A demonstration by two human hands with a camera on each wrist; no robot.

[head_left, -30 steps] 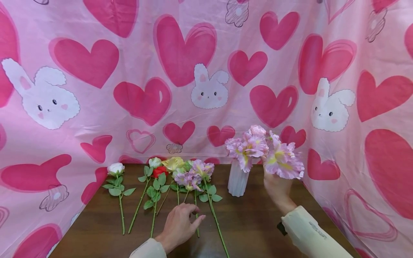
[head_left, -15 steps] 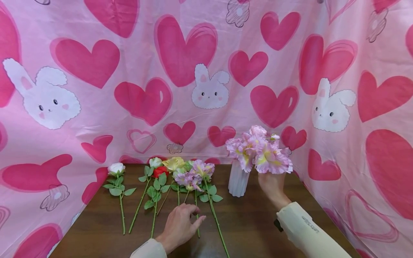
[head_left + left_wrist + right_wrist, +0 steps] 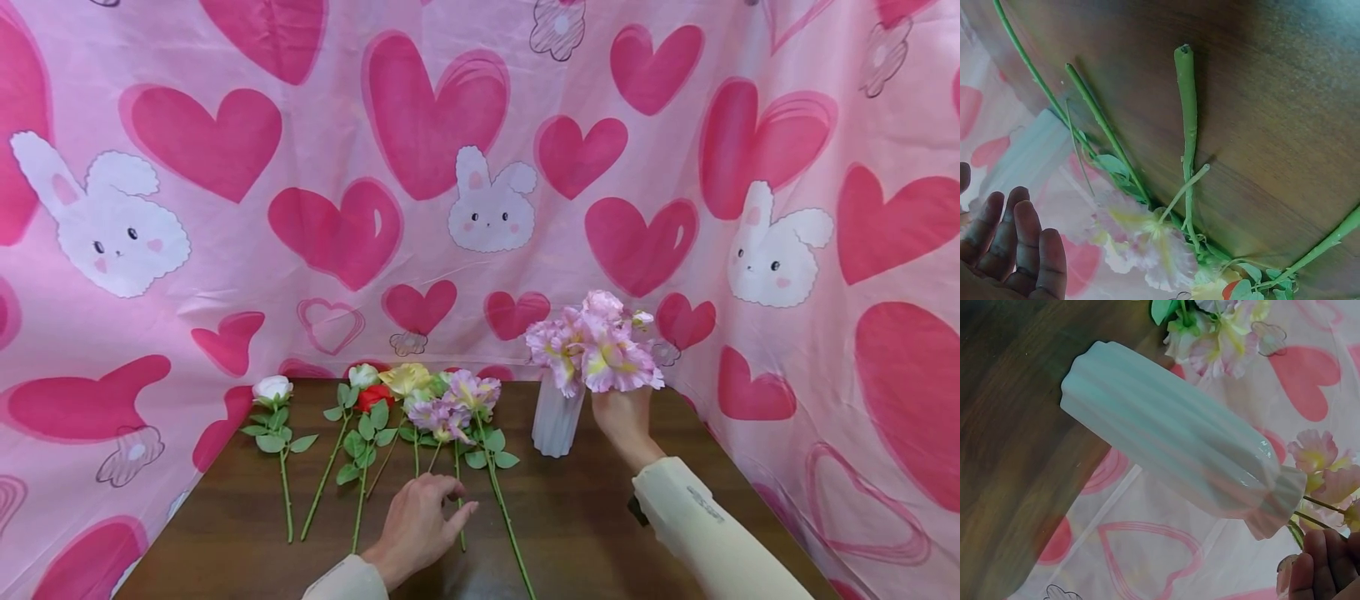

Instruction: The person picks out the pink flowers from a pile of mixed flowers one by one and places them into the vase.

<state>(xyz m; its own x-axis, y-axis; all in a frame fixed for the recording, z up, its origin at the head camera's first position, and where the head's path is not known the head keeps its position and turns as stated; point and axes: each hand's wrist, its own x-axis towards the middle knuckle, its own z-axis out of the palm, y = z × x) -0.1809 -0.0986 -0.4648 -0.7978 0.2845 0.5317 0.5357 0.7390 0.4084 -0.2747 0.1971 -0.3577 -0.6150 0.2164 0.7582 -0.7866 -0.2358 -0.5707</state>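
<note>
Gripping a pink flower (image 3: 621, 360) by the white vase (image 3: 557, 425), the right hand (image 3: 623, 418) curls, while the left hand (image 3: 420, 518) bends loosely near green stems (image 3: 1187, 112).

A pink cloth (image 3: 322, 125) hangs round me like walls, creased at left and turning a corner toward the right of the frame, with deep-pink hearts (image 3: 212, 137), white rabbit heads (image 3: 491, 212) and sketched flowers (image 3: 558, 30). Soft light falls on the dark-brown wooden table (image 3: 592, 525), lower centre.
</note>
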